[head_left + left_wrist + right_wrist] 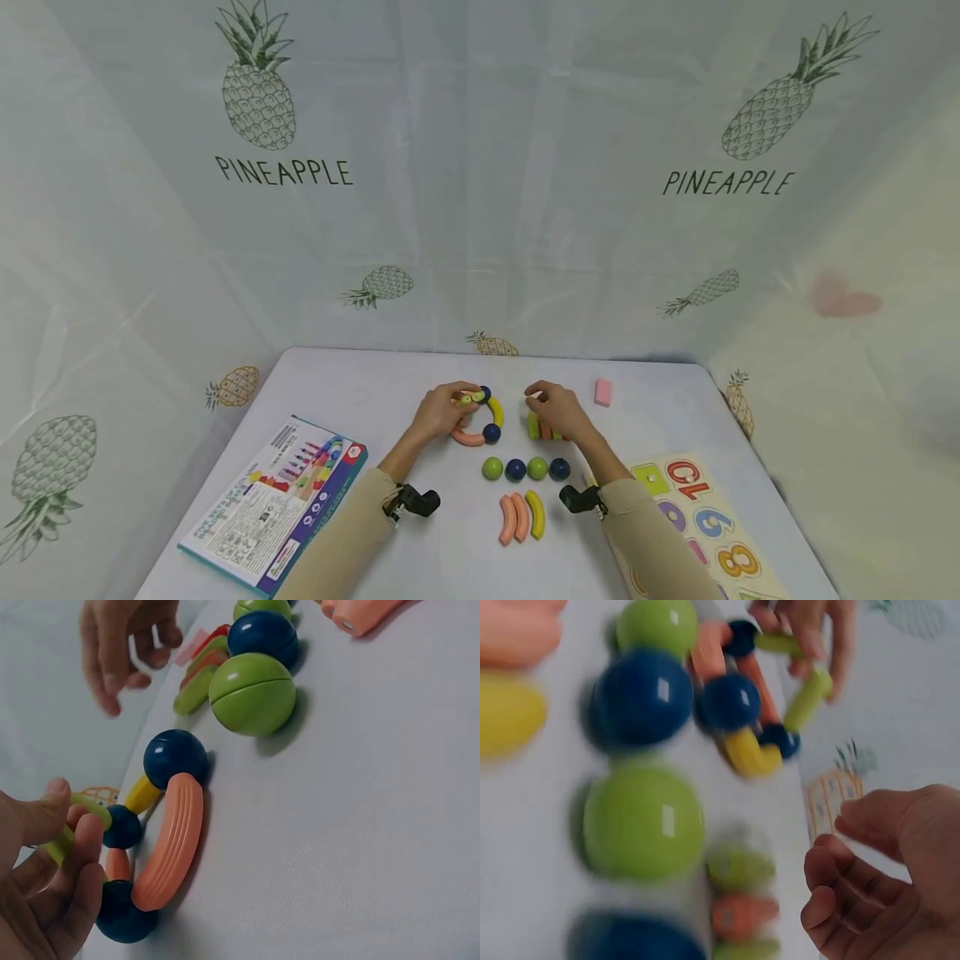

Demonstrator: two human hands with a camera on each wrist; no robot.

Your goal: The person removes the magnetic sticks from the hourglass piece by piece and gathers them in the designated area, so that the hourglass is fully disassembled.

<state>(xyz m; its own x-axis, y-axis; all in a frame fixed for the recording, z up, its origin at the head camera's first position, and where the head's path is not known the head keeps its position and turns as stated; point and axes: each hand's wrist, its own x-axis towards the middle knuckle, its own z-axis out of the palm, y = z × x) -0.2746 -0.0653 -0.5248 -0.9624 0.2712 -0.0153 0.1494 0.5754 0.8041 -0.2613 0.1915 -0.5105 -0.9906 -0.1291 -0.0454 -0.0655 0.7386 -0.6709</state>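
Note:
My left hand [442, 410] pinches green sticks [808, 697] that rise from a ring of joined toy pieces. Blue balls [175, 759], a ribbed pink curved stick [169, 844] and a yellow curved stick [497, 412] make up that ring, which lies on the table. In the right wrist view, two green sticks slant together towards the left fingertips. My right hand [558, 408] holds nothing; its fingers are loosely bent over a group of short green and reddish sticks [533, 427]. Whether it touches them cannot be told.
A row of green balls [492, 468] and blue balls [515, 471] lies in front, with pink curved sticks [507, 521] and a yellow one [537, 515] nearer. A printed box [277, 500] lies left, a number board [712, 525] right, a pink block [603, 392] behind.

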